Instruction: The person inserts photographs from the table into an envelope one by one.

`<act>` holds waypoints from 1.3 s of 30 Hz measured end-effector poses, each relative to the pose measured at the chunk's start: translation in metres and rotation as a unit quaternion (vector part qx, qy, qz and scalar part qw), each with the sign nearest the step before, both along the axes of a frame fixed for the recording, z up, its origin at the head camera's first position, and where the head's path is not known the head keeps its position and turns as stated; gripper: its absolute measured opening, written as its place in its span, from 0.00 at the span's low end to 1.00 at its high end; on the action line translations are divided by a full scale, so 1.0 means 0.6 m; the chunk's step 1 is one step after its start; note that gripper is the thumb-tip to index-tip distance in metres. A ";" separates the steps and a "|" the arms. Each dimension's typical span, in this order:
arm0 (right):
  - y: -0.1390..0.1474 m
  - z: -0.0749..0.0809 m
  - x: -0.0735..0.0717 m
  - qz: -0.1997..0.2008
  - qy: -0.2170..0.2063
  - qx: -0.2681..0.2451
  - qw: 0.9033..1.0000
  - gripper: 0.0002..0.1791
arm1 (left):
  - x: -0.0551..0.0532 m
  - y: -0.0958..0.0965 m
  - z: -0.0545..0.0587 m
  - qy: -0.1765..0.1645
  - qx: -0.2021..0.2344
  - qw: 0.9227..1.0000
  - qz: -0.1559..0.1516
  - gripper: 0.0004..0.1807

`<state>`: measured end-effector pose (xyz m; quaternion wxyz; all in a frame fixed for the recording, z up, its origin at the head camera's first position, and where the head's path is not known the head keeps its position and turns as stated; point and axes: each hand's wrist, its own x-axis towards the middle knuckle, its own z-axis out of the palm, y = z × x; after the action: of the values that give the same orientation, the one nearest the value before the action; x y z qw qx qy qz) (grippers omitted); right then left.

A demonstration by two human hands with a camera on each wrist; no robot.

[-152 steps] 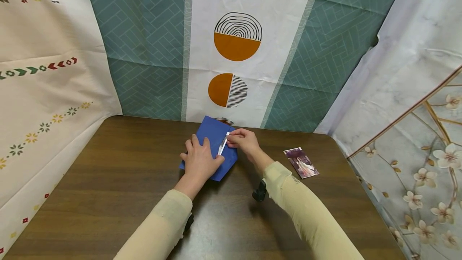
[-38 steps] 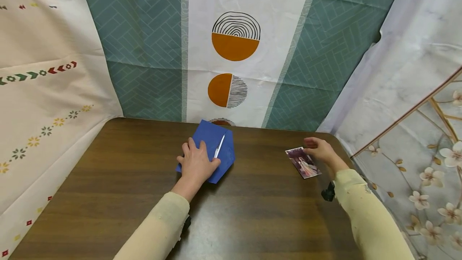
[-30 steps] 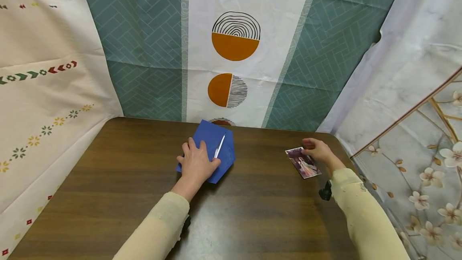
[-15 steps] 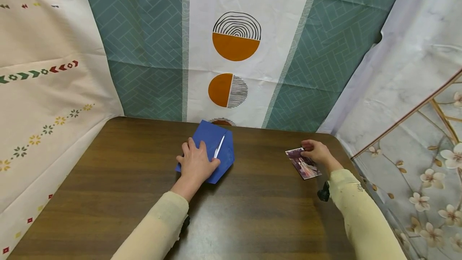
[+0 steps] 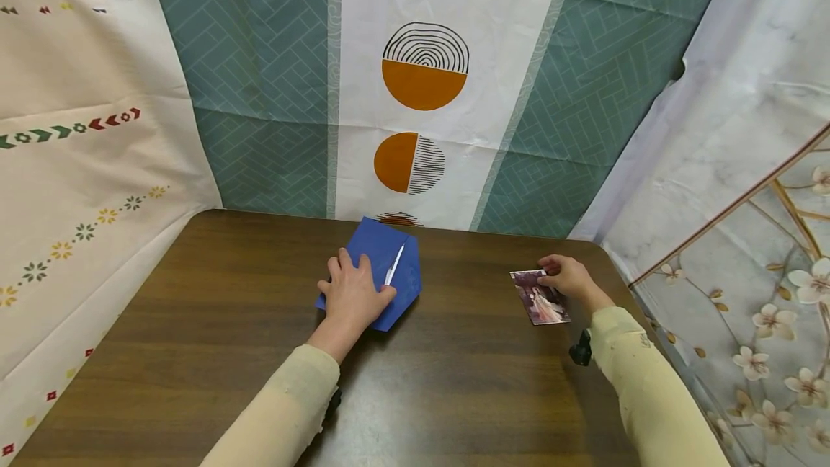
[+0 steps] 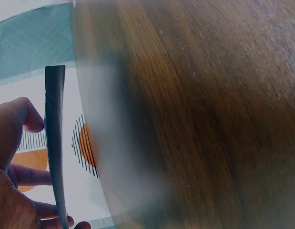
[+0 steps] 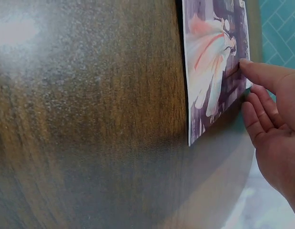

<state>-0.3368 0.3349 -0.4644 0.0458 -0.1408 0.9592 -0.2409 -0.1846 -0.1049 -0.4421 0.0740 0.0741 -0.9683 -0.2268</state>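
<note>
A blue envelope [image 5: 405, 272] with a narrow white slit showing near its right side is held over the back middle of the table. My left hand [image 5: 353, 290] grips it from the near left, fingers spread over its face. The left wrist view shows the envelope [image 6: 54, 119] edge-on, apart from the tabletop, with the left hand [image 6: 14, 191] around it. Off to the right, a small photo print [image 5: 543, 306] of a figure in a long pale dress lies slightly turned. My right hand [image 5: 570, 279] pinches its upper right edge, thumb on the picture, fingers beyond the edge.
The brown wooden table [image 5: 214, 352] ends at a patterned curtain [image 5: 272, 128] close behind the envelope. A floral cloth [image 5: 765, 294] hangs along the right side, near the right arm. Cream cloth [image 5: 84, 164] borders the left.
My right hand left the envelope, went right to the photo and has taken hold of it; the photo has turned and shifted slightly left. The left hand keeps the envelope, shifted slightly left and down.
</note>
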 end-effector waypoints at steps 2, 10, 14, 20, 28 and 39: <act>0.002 -0.001 0.000 -0.003 -0.001 0.001 1.000 0.21 | 0.000 0.000 -0.001 0.001 0.000 1.000 0.000 0.45; 0.006 -0.001 0.003 -0.006 0.003 0.010 1.000 0.19 | -0.002 0.003 -0.002 -0.003 0.000 1.000 -0.003 0.45; 0.009 0.000 0.007 -0.008 0.008 0.016 1.000 0.17 | -0.002 0.005 -0.003 -0.004 0.000 1.000 -0.004 0.45; 0.013 -0.001 0.012 -0.011 0.015 0.006 1.000 0.16 | -0.002 0.007 -0.005 -0.003 0.001 1.000 -0.005 0.45; 0.007 0.002 0.016 -0.038 0.005 -0.051 0.998 0.14 | -0.004 0.014 -0.005 -0.007 -0.002 1.000 -0.008 0.45; -0.009 0.018 0.012 -0.046 -0.094 -0.234 0.967 0.19 | -0.004 0.018 -0.005 0.000 -0.003 1.000 -0.012 0.44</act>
<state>-0.3298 0.3296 -0.4534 0.0904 -0.0797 0.8729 -0.4728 -0.1869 -0.0939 -0.4451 0.0718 0.0625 -0.9697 -0.2249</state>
